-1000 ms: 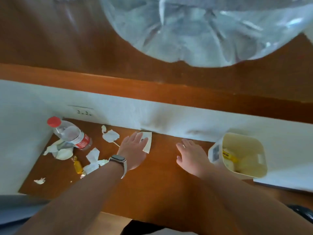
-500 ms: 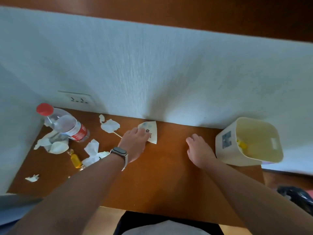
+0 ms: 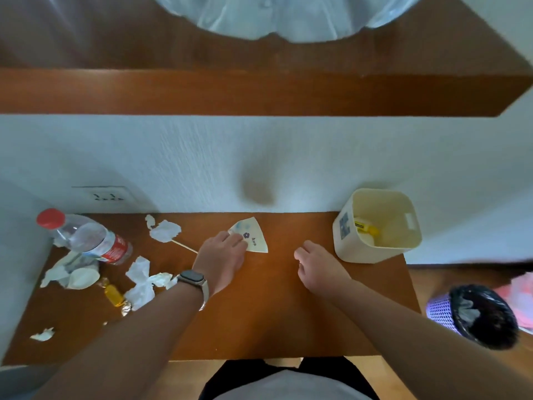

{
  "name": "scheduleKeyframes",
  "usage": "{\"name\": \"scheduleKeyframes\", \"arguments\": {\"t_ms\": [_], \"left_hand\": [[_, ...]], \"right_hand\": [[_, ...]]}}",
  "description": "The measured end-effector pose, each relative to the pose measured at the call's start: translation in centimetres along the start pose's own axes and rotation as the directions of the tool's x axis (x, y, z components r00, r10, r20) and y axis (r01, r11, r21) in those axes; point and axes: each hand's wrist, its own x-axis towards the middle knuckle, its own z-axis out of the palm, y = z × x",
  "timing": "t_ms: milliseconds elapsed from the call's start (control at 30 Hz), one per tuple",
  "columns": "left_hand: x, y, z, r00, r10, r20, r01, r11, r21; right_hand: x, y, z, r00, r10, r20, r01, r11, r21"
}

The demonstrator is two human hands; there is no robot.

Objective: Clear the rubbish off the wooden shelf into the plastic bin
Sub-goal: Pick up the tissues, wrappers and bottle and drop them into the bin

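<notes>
The paper wrapper point(image 3: 253, 238), fan-shaped with a flower print, lies on the wooden shelf point(image 3: 259, 313), back centre, near the wall point(image 3: 202, 163). Your left hand point(image 3: 220, 255): grip closed on the wrapper's near-left corner, fingers curled over it. Your right hand point(image 3: 317, 264) rests on the shelf just left of the plastic bin point(image 3: 346, 246): grip released, fingers loosely curled, holding nothing. The bin stands back right against the wall, with a yellow item point(image 3: 365, 228) inside. Left of your left hand: crumpled tissues point(image 3: 165, 230), a thin stick point(image 3: 184, 246), a red-capped bottle point(image 3: 86, 239) on its side, a yellow sweet point(image 3: 114, 294).
</notes>
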Motion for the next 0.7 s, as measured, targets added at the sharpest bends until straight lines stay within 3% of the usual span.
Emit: {"name": "scheduleKeyframes", "arguments": {"t_ms": [200, 367, 567, 700], "left_hand": [[2.8, 5.0, -3.1, 0.988, 0.051, -0.147, -0.066, 0.993, -0.093], [6.2, 9.2, -6.1, 0.968, 0.041, -0.247, -0.075, 0.989, -0.130], [10.9, 14.0, -7.8, 0.963, 0.139, -0.231, -0.154, 0.987, -0.049], [13.3, 16.6, -7.9, 0.960, 0.218, -0.174, -0.220, 0.975, 0.002]], "right_hand": [[-2.1, 1.3, -5.5, 0.986, -0.045, -0.158, 0.050, 0.998, 0.026], [-4.7, 3.9, -9.2, 0.928, -0.022, -0.371, 0.035, 0.999, 0.029], [-7.2, 9.3, -11.2, 0.875, 0.148, -0.461, -0.116, 0.989, 0.097], [-7.7, 11.8, -11.1, 0.873, 0.220, -0.436, -0.158, 0.972, 0.173]]}}
